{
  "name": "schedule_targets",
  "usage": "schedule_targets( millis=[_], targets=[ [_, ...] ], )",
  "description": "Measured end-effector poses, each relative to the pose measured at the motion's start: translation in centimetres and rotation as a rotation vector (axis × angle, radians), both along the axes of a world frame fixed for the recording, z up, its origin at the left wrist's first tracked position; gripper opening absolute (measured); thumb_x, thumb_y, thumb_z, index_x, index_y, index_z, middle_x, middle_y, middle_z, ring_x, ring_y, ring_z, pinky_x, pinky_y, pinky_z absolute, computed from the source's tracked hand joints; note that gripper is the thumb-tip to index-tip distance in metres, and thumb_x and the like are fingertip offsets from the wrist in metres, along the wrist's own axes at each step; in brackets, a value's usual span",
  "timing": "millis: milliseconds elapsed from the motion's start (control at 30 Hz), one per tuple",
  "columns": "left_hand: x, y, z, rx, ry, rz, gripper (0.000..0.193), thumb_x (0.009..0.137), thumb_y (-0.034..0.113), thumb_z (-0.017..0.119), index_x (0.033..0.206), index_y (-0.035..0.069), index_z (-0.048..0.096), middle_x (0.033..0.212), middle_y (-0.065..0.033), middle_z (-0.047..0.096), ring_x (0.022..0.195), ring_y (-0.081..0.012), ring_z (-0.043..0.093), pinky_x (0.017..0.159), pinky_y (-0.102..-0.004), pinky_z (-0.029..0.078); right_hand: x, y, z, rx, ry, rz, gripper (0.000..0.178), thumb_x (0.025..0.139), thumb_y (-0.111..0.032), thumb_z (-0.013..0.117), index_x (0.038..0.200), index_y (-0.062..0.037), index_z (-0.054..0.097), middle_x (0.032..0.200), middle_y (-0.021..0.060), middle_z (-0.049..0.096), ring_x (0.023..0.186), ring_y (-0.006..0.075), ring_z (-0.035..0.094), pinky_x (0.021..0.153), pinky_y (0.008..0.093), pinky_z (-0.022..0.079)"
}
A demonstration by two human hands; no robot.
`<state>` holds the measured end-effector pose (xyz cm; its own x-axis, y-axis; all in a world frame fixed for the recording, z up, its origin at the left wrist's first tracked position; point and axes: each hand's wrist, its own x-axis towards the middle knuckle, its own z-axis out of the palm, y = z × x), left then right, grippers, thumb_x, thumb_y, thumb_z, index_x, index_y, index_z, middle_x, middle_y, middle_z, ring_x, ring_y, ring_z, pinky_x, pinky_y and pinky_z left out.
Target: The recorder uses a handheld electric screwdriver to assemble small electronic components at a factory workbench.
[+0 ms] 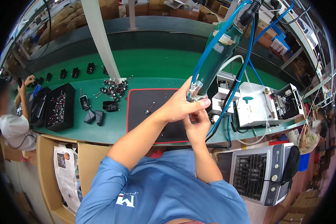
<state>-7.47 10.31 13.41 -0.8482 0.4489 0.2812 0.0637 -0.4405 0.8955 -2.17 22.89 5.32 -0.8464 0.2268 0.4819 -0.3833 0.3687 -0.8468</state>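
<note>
A green power screwdriver [221, 46] hangs tilted over the bench, a black cable and blue hoses running to its top. Around the metal nose [195, 90] at its lower end my left hand [178, 106] is closed, thumb across the front. My right hand [198, 127] is just below, its fingers bent together near the tool's tip and touching the left hand. Whatever those fingers pinch is hidden. Under my left forearm lies a black mat [142, 100] with a red edge. A small part with wires [149, 109] rests on it.
Left of the mat are a heap of small wired parts [115, 89], black housings [111, 106] and a black bin [60, 106]. An opened white machine [255, 104] stands right, an air cooler [259, 173] below. A co-worker [16, 123] sits far left; a white post [100, 37] rises behind.
</note>
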Motion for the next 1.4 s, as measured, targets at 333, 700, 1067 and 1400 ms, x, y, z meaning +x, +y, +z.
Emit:
schedule_targets(
  millis=[333, 700, 1067, 1400],
  targets=[
    [-0.4, -0.1, -0.4, 0.009, -0.047, -0.004, 0.08, 0.092, 0.027, 0.083, 0.155, 0.009, 0.037, 0.107, -0.0026, 0.062, 0.097, -0.0105, 0.057, 0.086, -0.0308, 0.052, -0.3, -0.2, 1.5, 0.011, -0.058, -0.064, 0.019, 0.078, -0.004, 0.083, 0.089, -0.0027, 0.066, 0.092, 0.0052, 0.064, 0.071, 0.0124, 0.059, 0.062, 0.027, 0.048],
    [0.0, -0.4, -1.0, 0.004, -0.103, 0.072, 0.072, 0.09, 0.018, 0.081, 0.15, 0.008, 0.042, 0.126, -0.0065, 0.057, 0.113, -0.0155, 0.057, 0.099, -0.0358, 0.051, -0.6, 0.0, -1.3, 0.048, -0.041, 0.026, 0.015, 0.084, -0.008, 0.085, 0.094, -0.0037, 0.074, 0.092, 0.0035, 0.065, 0.07, 0.0108, 0.06, 0.062, 0.0267, 0.049],
    [-1.6, -0.7, -2.4, -0.071, -0.04, 0.077, 0.089, 0.087, 0.028, 0.084, 0.159, 0.008, 0.037, 0.133, -0.0056, 0.056, 0.115, -0.0207, 0.061, 0.099, -0.0382, 0.051, -3.8, 0.4, -6.1, 0.609, -0.178, -0.037, 0.017, 0.09, -0.022, 0.075, 0.099, -0.008, 0.071, 0.095, 0.0122, 0.07, 0.091, 0.039, 0.071, 0.076, 0.0482, 0.058],
    [-0.1, -3.9, -1.0, -0.167, 0.108, -0.085, 0.108, 0.081, 0.027, 0.09, 0.163, 0.005, 0.023, 0.155, -0.0122, 0.044, 0.145, -0.0239, 0.04, 0.119, -0.042, 0.036, 1.6, 0.6, 12.0, 0.189, 0.365, 0.107, 0.047, 0.1, -0.016, 0.068, 0.139, 0.0049, 0.052, 0.125, 0.0188, 0.065, 0.095, 0.029, 0.071, 0.088, 0.0386, 0.057]
  ],
)
